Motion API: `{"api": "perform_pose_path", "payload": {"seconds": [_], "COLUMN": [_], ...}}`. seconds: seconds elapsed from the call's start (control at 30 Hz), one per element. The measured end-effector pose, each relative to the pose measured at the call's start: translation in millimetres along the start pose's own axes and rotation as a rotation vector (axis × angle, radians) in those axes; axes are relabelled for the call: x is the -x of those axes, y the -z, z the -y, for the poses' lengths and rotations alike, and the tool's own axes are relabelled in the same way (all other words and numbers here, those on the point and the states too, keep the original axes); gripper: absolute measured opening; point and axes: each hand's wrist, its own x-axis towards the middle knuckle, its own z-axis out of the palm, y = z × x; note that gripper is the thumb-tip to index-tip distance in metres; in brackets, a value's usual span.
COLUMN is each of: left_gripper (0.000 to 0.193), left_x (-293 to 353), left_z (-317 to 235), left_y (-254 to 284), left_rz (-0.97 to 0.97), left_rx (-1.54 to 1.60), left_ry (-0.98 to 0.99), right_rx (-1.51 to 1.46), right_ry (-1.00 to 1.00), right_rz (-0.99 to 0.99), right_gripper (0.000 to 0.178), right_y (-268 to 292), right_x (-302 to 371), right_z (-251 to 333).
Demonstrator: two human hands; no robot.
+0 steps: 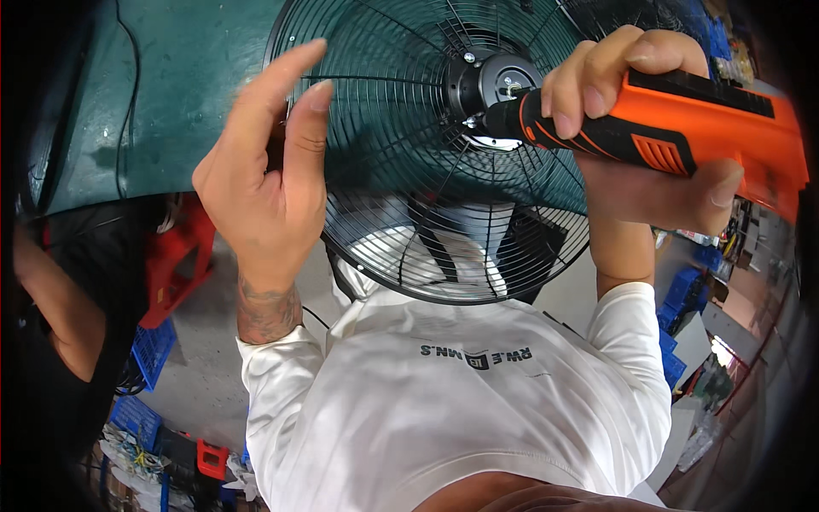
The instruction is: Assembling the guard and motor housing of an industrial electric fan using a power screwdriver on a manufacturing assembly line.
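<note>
A round black wire fan guard (pixel 384 162) lies partly on the green tabletop and overhangs its near edge. At its centre is a dark round motor (pixel 497 75) with a bright screw on its rim. My right hand (pixel 597 77) is wrapped around an orange-and-black power screwdriver (pixel 657 128), held nearly level. The tool's tip meets the motor's lower left rim, at a small shiny spot. My left hand (pixel 273 171) hovers over the guard's left side, index finger and thumb spread apart. Its other fingers are curled and largely hidden; nothing shows in it.
The green tabletop (pixel 171 145) carries a black cable (pixel 132 94) at left. Another person's arm (pixel 60 299) comes in at the left rim. Below the table stand a red stool (pixel 183 264) and blue crates (pixel 153 354). More blue bins (pixel 682 299) are at right.
</note>
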Motion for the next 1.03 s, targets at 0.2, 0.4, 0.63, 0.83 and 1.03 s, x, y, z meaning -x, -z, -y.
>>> {"api": "perform_pose_path", "payload": {"seconds": [0.2,0.4,0.63,0.83,1.03], "left_gripper": [0.025,0.026,0.009,0.009,0.014], "left_x": [-5,-5,-6,-7,-5], "left_z": [2,-6,2,0,-9], "left_y": [-3,-4,-9,-9,-5], "left_rz": [0.141,0.215,0.189,0.276,0.407], "left_rx": [0.097,0.211,0.245,0.183,-0.038], "left_ry": [0.047,0.182,0.082,-0.046,-0.189], "right_rx": [0.023,-0.024,-0.081,-0.022,-0.044], "right_ry": [-0.067,-0.035,-0.07,-0.022,0.028], "right_rz": [-0.075,-0.034,-0.09,-0.093,-0.057], "right_gripper": [0.085,0.086,0.088,0.095,0.081], "right_y": [-6,-5,-6,-13,-14], "right_x": [2,1,5,5,-13], "right_z": [-3,-8,-14,-17,51]}}
